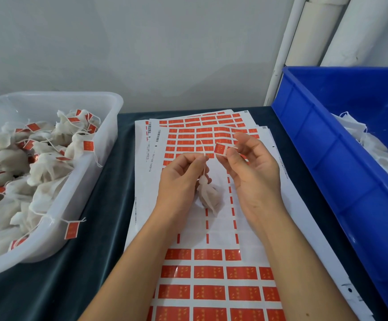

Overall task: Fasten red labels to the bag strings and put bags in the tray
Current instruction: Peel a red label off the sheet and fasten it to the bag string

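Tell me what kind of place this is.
Probably a small hand-packing workstation: sheets of red labels cover the table, a white tray holds tagged bags, and a blue bin holds untagged ones.

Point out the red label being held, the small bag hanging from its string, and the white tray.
red label (220,149), head view, its red face.
small bag (209,197), head view, its mesh body.
white tray (109,126), head view, its right wall.

Single head-worn wide-angle view, looking forward and steeply down from close above a dark-covered table (109,200). Label sheets (213,269) fill the centre, a white tray (109,107) the left edge, a blue bin (322,140) the right; a wall closes the background.
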Motion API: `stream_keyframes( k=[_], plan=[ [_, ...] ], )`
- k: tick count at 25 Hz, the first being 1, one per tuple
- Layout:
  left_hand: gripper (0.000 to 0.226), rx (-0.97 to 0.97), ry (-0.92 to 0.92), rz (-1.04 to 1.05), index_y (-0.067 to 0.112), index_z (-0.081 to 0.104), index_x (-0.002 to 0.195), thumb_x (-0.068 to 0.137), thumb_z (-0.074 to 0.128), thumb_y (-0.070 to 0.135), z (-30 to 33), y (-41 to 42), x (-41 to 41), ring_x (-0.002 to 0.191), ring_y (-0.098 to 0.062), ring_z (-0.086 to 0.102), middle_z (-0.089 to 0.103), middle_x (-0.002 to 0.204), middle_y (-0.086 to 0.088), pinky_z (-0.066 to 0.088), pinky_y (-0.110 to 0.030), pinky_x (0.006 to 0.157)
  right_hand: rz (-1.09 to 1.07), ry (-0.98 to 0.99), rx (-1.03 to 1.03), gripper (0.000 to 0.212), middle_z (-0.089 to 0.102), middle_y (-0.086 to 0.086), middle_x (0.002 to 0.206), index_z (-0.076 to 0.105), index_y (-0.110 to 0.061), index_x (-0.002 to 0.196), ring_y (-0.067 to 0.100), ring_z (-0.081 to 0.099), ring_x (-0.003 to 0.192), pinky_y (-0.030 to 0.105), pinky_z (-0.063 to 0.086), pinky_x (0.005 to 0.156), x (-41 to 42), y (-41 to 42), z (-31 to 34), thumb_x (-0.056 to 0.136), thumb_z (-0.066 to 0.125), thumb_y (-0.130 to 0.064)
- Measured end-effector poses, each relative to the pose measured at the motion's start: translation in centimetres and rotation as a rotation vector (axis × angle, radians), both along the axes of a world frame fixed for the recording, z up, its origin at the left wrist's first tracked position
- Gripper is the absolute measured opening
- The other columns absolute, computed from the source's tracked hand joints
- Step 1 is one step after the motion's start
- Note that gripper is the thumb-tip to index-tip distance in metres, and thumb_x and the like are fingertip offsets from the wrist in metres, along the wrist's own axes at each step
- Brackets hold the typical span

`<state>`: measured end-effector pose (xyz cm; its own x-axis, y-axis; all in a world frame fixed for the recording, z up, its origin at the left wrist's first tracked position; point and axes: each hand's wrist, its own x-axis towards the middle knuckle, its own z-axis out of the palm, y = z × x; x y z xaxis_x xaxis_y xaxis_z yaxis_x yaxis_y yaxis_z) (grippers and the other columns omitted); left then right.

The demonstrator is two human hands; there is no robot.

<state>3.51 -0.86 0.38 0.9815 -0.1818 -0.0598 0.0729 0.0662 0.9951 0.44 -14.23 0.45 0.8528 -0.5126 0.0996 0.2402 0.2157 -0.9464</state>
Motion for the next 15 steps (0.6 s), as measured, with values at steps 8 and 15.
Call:
stream_keyframes(
  k=[8, 15],
  plan=[
    [0.021, 0.006, -0.05, -0.002, 0.025, 0.076, 0.088, 0.103, 0.063, 0.032, -0.42, 0.09, 0.09, 0.089, -0.036, 0.071, 0.073, 0.086, -0.003, 0.064, -0.048, 0.086, 0.038, 0.047, -0.032, 0.016, 0.075, -0.013, 0.112, 0.074, -0.023, 0.111, 0.012, 0.075, 0.102, 0.037, 0.062, 0.089, -0.37, 0.31, 0.29, 0.098, 0.066, -0.023],
    [0.017, 0.011, -0.122, -0.012, 0.021, 0.074, 0.093, 0.103, 0.063, 0.03, -0.75, 0.07, 0.05, 0.074, -0.016, 0.069, 0.074, 0.084, -0.002, 0.064, -0.034, 0.08, 0.053, 0.054, -0.089, 0.011, 0.075, -0.011, 0.108, 0.073, -0.034, 0.105, 0.018, 0.073, 0.097, 0.036, 0.063, 0.084, -0.59, -0.04, 0.37, 0.098, 0.067, -0.029]
  ],
)
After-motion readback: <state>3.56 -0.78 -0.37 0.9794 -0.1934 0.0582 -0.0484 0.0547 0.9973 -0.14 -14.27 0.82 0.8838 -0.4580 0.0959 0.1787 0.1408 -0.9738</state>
